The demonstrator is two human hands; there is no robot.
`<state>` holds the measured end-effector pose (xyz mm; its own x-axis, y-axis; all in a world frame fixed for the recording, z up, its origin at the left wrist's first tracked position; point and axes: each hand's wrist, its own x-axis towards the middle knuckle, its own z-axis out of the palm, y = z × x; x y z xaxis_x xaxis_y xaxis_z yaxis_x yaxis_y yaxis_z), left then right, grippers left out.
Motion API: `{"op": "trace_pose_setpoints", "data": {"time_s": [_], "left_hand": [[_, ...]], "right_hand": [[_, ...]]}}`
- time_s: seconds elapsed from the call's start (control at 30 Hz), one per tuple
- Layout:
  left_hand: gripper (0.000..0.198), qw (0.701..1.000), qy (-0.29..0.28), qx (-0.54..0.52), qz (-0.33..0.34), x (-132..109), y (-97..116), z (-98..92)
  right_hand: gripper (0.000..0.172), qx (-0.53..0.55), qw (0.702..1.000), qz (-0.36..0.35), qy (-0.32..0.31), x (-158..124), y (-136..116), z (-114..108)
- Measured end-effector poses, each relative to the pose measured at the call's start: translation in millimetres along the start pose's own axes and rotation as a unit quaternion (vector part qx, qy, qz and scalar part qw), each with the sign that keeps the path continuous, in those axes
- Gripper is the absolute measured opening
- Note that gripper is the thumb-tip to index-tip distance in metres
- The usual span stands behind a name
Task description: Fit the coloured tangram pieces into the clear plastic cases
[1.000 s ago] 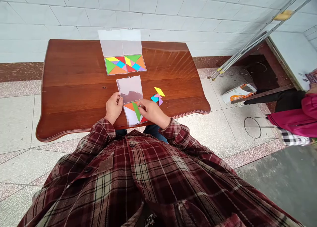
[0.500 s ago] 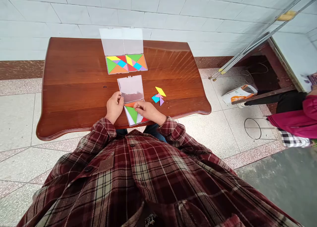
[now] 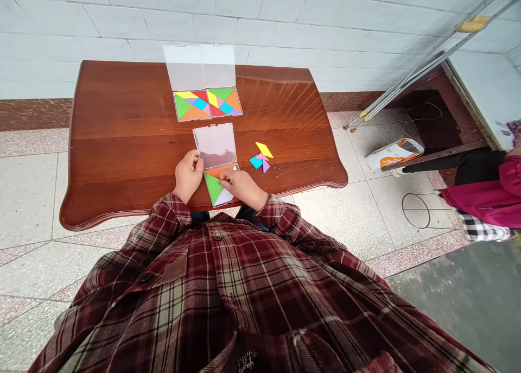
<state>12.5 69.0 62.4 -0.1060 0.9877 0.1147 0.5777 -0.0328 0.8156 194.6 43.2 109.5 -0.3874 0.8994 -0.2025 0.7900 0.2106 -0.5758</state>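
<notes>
Green triangle point(image 3: 213, 187) lies in the nearest case point(image 3: 222, 198), the right hand point(image 3: 245, 188) fingering its edge, pinch or press unclear; the left hand point(image 3: 189, 176), apart, curls by the lid point(image 3: 215, 146), grip unclear. One careless sideways push could ride it over the orange piece point(image 3: 215, 172)!

Tilted crutches point(image 3: 474, 24) near tiled wall point(image 3: 268, 33); orange-white box point(image 3: 391, 157) on floor point(image 3: 325, 215).

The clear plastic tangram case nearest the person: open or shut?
Open: its clear square lid is folded back, leaving the large green triangular piece inside uncovered.
</notes>
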Motion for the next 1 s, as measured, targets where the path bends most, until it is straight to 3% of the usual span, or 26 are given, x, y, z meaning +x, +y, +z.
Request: {"op": "trace_pose_setpoints", "data": {"time_s": [0.37, 0.83, 0.93, 1.0], "left_hand": [[0.020, 1.000, 0.000, 0.009, 0.002, -0.3, 5.0, -2.4], [0.023, 1.000, -0.006, -0.004, 0.000, 0.1, 0.4, -0.5], [0.022, 1.000, -0.006, -0.001, -0.001, 0.1, 1.3, -1.2], [0.021, 1.000, -0.004, 0.001, -0.001, 0.2, 1.6, -1.4]], "right_hand": [[0.013, -0.127, 0.992, 0.006, -0.026, -4.2, -14.2, -5.1], [0.013, 0.003, 0.993, 0.046, 0.107, -13.1, 31.1, -29.8], [0.007, 0.002, 0.993, 0.052, 0.101, -15.5, 32.3, -31.0], [0.007, -0.007, 0.998, 0.031, 0.062, -16.3, 26.3, -27.6]]}}
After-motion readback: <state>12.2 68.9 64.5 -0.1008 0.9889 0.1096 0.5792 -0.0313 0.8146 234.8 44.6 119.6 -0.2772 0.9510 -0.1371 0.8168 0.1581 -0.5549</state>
